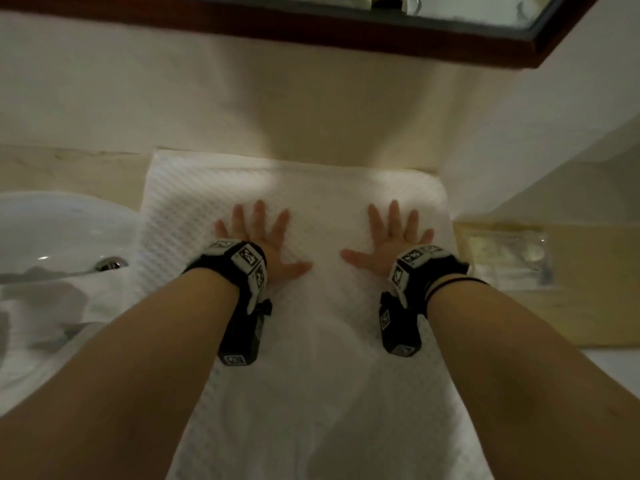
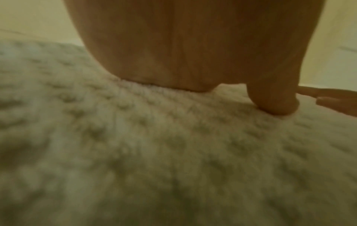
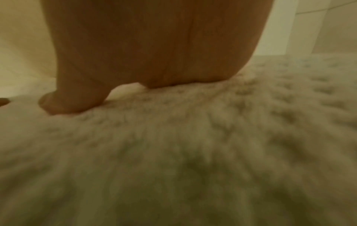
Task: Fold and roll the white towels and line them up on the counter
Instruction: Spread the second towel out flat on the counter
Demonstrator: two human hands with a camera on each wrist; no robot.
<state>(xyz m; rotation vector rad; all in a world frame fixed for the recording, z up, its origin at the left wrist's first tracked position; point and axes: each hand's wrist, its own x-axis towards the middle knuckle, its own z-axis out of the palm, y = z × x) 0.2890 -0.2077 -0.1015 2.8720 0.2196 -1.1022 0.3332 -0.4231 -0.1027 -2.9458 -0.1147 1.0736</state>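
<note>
A white waffle-textured towel [image 1: 311,341] lies spread flat on the counter, running from the wall back toward me and hanging over the front edge. My left hand [image 1: 263,237] presses flat on it, fingers spread. My right hand [image 1: 391,237] presses flat a palm's width to the right, fingers spread too. In the left wrist view the left palm [image 2: 164,53] and thumb rest on the towel [image 2: 173,152]. The right wrist view shows the right palm [image 3: 154,45] on the same towel [image 3: 193,152].
A white sink basin [image 1: 52,230] with a metal drain [image 1: 109,263] sits left of the towel, with more white cloth [image 1: 45,323] piled in front of it. A clear tray [image 1: 509,258] stands on the counter at right. A dark-framed mirror [image 1: 311,22] hangs above.
</note>
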